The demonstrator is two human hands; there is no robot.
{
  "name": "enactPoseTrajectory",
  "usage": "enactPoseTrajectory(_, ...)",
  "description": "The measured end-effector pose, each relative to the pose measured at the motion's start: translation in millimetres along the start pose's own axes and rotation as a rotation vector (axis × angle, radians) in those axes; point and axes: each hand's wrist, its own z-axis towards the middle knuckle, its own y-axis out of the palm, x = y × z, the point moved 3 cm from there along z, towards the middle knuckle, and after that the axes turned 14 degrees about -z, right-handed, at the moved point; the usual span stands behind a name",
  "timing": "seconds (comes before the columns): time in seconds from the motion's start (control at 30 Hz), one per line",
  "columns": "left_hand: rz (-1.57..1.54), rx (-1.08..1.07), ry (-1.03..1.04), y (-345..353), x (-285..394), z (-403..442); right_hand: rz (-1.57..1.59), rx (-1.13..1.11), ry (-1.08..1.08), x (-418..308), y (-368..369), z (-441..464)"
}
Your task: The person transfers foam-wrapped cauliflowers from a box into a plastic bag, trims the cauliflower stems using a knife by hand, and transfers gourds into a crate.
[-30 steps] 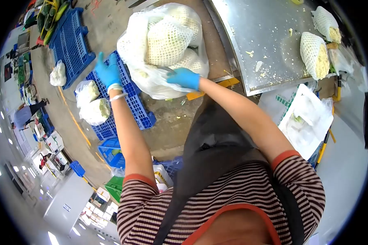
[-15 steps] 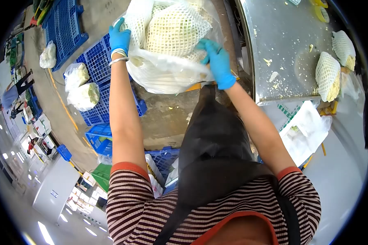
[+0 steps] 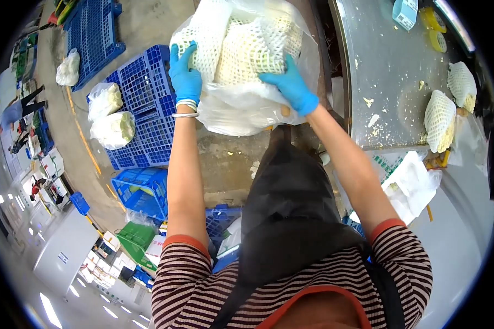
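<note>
A clear plastic bag holds several pale cauliflower heads in white foam net sleeves, top centre of the view. My left hand, in a blue glove, lies against the left side of the netted heads with its fingers spread. On the right, my gloved right hand touches the nets and the bag's edge, thumb and forefinger wide apart. The bag's near side bulges below both hands. What supports the bag is mostly hidden beneath it.
Right stands a metal table with crumbs, two netted cauliflowers and yellow tape rolls. Left on the floor are blue pallets with bagged heads, a blue crate and a green crate. A person stands far left.
My left hand has moved right and down, from the bag's rim onto the netted heads. My right hand still touches the nets, its thumb and forefinger now wider apart. The view has shifted slightly.
</note>
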Motion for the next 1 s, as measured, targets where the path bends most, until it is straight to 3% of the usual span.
enactPoseTrajectory(0.1, -0.047, -0.015, -0.071, -9.5, 8.8, 5.8, 0.032, 0.181, -0.073, -49.8, -14.2, -39.3)
enactPoseTrajectory(0.23, 0.153, -0.298, 0.172, 10.8, 44.0, -4.8, 0.039, 0.404, -0.166, -108.2, -91.8, -75.7)
enactPoseTrajectory(0.27, 0.218, -0.381, 0.138, 16.2, 52.0, -8.5, 0.011, 0.454, -0.130, -117.8, -116.1, -86.5)
enactPoseTrajectory(0.37, 0.497, -0.326, -0.029, 20.1, 24.6, 15.4, 0.281, 0.616, -0.178, -137.1, -178.5, -107.3)
enactPoseTrajectory(0.43, 0.462, -0.349, -0.124, 18.8, 8.7, 30.7, 0.355, 0.615, -0.249, -162.4, -201.2, -139.5)
enactPoseTrajectory(0.5, 0.406, -0.339, -0.149, 14.7, -5.7, 33.3, 0.361, 0.758, -0.210, -165.8, -217.8, -169.6)
enactPoseTrajectory(0.57, 0.296, -0.349, -0.227, 4.3, -3.5, 32.2, 0.407, 0.812, -0.156, -153.5, -234.1, -201.2)
enactPoseTrajectory(0.6, 0.402, -0.321, -0.270, -0.8, 2.2, 30.3, 0.432, 0.818, -0.136, -143.0, -239.2, -217.1)
enactPoseTrajectory(0.67, 0.613, -0.274, -0.352, -12.1, 28.9, 18.4, 0.470, 0.485, -0.154, -65.2, -297.8, -246.2)
enactPoseTrajectory(0.7, 0.751, -0.219, -0.260, -20.0, 69.4, 9.8, 0.525, 0.486, -0.154, -46.0, -291.9, -257.4)
enactPoseTrajectory(0.73, 0.827, -0.095, -0.013, -18.9, 85.4, 0.5, 0.572, 0.506, -0.150, -32.6, -283.2, -274.3)
enactPoseTrajectory(0.8, 0.211, -0.146, 0.349, -3.7, 133.6, -18.6, 0.649, 0.271, -0.014, -7.2, -266.8, -299.1)
enactPoseTrajectory(0.83, -0.243, -0.352, 0.196, 12.5, 174.9, -37.9, 0.704, 0.100, 0.041, -3.9, -253.4, -309.7)
enactPoseTrajectory(0.87, -0.458, -0.590, -0.262, 18.7, 247.5, -71.7, 0.738, -0.066, 0.102, -0.8, -239.9, -321.9)
enactPoseTrajectory(0.9, -0.933, -0.739, -0.493, 34.3, 273.6, -102.8, 0.674, -0.140, 0.166, -3.1, -224.0, -332.1)
enactPoseTrajectory(0.93, -1.089, -0.922, -0.604, 45.6, 301.2, -134.2, 0.609, -0.155, 0.275, -8.3, -207.7, -345.1)
enactPoseTrajectory(1.0, -0.890, -1.181, 0.055, 75.0, 307.1, -186.8, 0.456, -0.330, 0.274, -5.2, -188.2, -364.7)
